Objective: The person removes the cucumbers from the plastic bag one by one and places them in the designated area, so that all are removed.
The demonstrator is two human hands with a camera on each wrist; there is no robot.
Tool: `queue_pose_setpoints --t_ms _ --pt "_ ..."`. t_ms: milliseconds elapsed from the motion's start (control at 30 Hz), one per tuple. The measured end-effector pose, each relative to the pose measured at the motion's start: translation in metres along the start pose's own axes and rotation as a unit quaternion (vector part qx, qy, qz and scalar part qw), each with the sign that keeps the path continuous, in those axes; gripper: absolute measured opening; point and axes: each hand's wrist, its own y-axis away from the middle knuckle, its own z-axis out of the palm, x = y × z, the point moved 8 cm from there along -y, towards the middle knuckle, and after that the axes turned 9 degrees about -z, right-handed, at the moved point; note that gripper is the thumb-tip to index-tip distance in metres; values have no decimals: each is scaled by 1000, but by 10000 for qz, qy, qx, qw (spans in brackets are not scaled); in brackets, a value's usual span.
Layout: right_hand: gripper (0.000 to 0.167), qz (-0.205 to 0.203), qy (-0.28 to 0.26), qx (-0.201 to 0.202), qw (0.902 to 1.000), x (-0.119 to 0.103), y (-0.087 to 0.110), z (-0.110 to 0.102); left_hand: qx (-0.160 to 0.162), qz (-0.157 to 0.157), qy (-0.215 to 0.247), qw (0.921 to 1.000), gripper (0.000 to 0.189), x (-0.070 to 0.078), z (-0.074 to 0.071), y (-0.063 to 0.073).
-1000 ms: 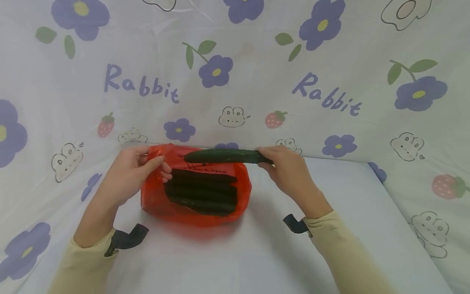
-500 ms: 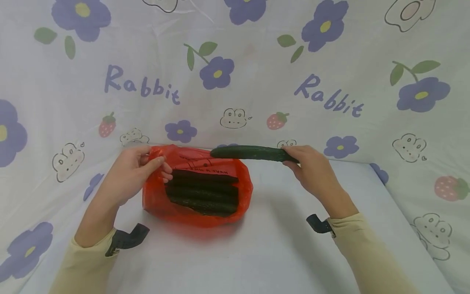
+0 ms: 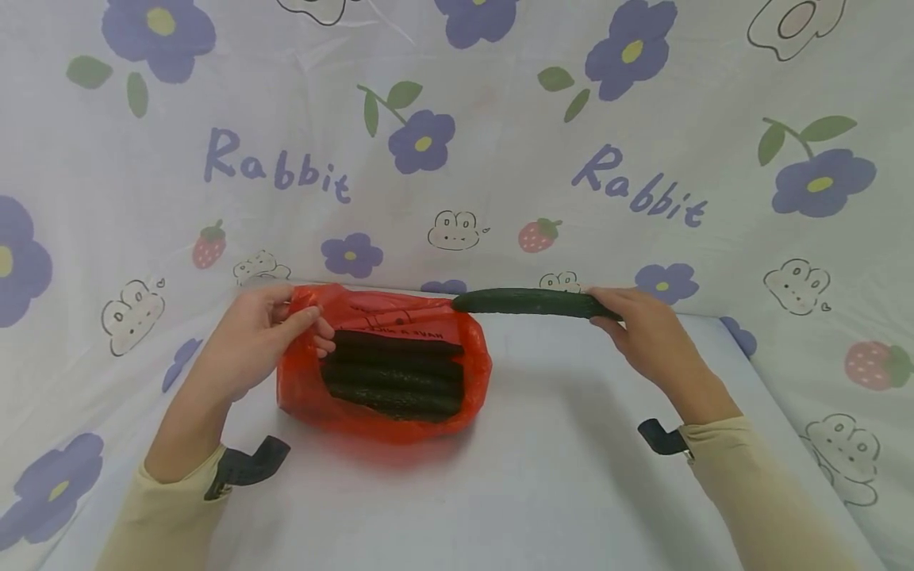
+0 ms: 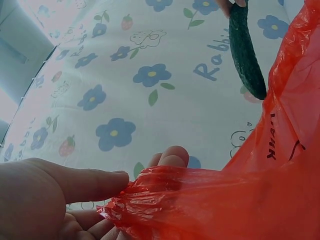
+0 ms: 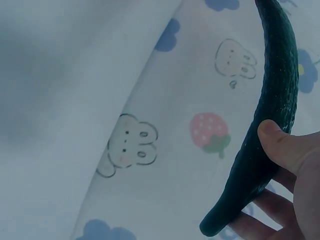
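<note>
— What did the cucumber (image 3: 531, 302) look like?
— Long, dark green and bumpy, held level above the counter (image 3: 543, 444) just right of the red bag (image 3: 307, 388). The right hand (image 3: 646, 337) gripped one end.
— And the surroundings?
— A pale counter, with flower-and-rabbit cloth (image 3: 457, 143) behind.
— Anything else?
— The left hand (image 3: 250, 341) pinched the bag's rim (more cucumbers (image 3: 393, 377) lay inside).

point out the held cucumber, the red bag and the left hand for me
cucumber (image 3: 528, 301), head view, middle of its length
red bag (image 3: 303, 392), head view, its lower left wall
left hand (image 3: 250, 341), head view, back of the hand, gripping the bag's edge
</note>
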Motion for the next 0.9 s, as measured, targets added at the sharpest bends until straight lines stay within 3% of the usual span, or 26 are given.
queue_pose_setpoints --t_ms 300,667,900 --pt "44 23 -16 -32 10000 21 15 0 -14 -68 -16 10000 19 -1 -3 2" --pt "38 90 -31 -754 9971 53 28 25 -10 -48 -31 10000 19 0 -3 3" --pt "38 16 -66 -958 9954 69 37 37 11 -90 -184 9998 19 -1 -3 2"
